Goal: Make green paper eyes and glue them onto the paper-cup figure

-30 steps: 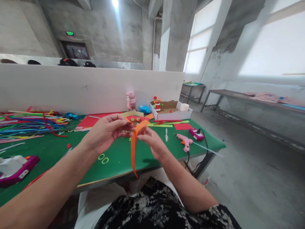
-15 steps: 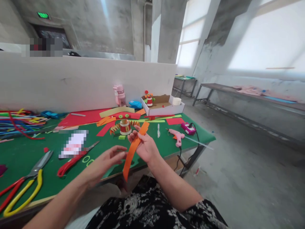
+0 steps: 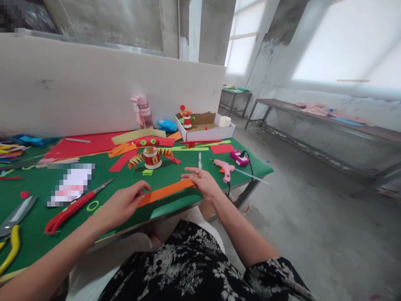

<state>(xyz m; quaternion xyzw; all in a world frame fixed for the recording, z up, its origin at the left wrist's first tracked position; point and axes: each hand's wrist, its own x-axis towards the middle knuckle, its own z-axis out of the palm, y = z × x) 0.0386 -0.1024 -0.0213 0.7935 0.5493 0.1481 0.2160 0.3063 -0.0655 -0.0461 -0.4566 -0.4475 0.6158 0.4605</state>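
Note:
An orange paper strip (image 3: 164,191) lies flat on the green table (image 3: 175,205) near its front edge. My left hand (image 3: 120,205) presses on the strip's left end with fingers spread. At the strip's right end rests my right hand (image 3: 203,182), its fingers laid flat on the paper. Just beyond the strip stands a small red and white paper drum (image 3: 152,157) with folded orange fans at its sides.
Red-handled scissors (image 3: 73,205) lie left of my left hand, yellow-handled ones (image 3: 11,240) farther left. A pink glue gun (image 3: 224,168) and its plug sit at the right. A white box (image 3: 205,127), pink bottle (image 3: 140,110) and red sheets stand by the white partition.
The strip was held up in the air in both hands, then in the right alone. Now it is laid flat on the table with both hands on its ends. The camera view has tilted down.

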